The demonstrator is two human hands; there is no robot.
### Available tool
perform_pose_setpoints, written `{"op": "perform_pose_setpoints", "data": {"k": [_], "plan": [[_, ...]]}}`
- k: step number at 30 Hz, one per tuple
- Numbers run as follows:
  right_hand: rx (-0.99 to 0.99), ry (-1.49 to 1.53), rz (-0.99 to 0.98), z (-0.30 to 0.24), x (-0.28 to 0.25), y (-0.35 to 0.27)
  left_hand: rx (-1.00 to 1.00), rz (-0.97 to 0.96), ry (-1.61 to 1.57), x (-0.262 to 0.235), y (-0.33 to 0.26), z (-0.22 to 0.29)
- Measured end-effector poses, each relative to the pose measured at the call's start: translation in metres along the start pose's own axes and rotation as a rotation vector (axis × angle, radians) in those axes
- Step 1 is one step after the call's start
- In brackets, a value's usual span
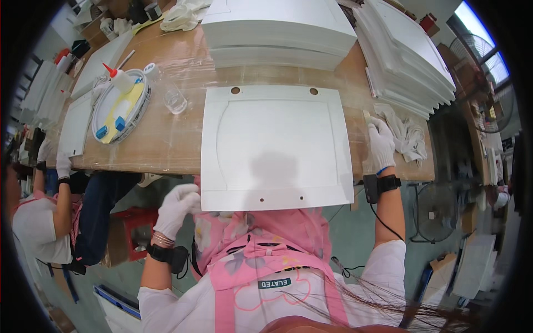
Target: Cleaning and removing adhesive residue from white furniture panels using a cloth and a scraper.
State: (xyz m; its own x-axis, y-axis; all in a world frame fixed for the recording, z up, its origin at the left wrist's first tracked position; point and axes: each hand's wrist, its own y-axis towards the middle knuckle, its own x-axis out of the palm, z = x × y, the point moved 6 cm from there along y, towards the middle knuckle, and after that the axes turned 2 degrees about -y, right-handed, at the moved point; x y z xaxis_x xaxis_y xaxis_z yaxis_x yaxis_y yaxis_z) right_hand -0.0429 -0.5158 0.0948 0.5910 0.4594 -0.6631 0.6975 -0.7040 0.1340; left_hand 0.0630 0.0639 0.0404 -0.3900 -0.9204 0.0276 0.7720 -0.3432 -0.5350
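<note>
- Lower left of centre: white-gloved left hand (179, 208), fingers loosely curled beside a white rectangular panel (277, 141); cannot tell if gripping.
- Centre: that panel, overhanging the brown table (172, 139).
- Right: white-gloved right hand (381, 143), fingers bent, contents unclear, near crumpled white cloth (410, 139).

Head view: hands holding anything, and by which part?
Cannot tell: left hand is by the lower left corner of the near white panel, right hand beside the cloth; grips unclear.

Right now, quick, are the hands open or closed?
Left hand: fingers bent by the panel; can't tell if it's gripping.
Right hand: fingers curled near the cloth; can't tell if it's holding anything.
</note>
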Motion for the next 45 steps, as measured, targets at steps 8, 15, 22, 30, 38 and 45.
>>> {"op": "perform_pose_setpoints", "data": {"k": [8, 15, 22, 30, 38, 45], "plan": [[-0.399, -0.587, 0.298, 0.008, -0.007, 0.054, 0.547, 0.394, 0.104, -0.05, 0.068, 0.12], [-0.254, -0.949, 0.49, 0.027, -0.085, 0.041, 0.882, 0.488, 0.581, -0.045, 0.154, 0.187], [0.005, -1.053, 0.217, 0.098, -0.09, 0.044, 0.755, 0.401, 0.272, -0.035, 0.191, 0.183], [0.208, -0.863, 0.295, 0.127, -0.116, 0.078, 0.528, 0.36, 0.61, -0.021, 0.086, 0.179], [0.089, 0.05, 0.415, 0.175, -0.142, 0.082, 0.524, 0.398, 1.615, 0.019, 0.056, 0.185], [-0.042, 0.937, 0.06, -0.01, -0.134, 0.0, 0.654, 0.494, 1.897, 0.024, 0.076, 0.177]]}}
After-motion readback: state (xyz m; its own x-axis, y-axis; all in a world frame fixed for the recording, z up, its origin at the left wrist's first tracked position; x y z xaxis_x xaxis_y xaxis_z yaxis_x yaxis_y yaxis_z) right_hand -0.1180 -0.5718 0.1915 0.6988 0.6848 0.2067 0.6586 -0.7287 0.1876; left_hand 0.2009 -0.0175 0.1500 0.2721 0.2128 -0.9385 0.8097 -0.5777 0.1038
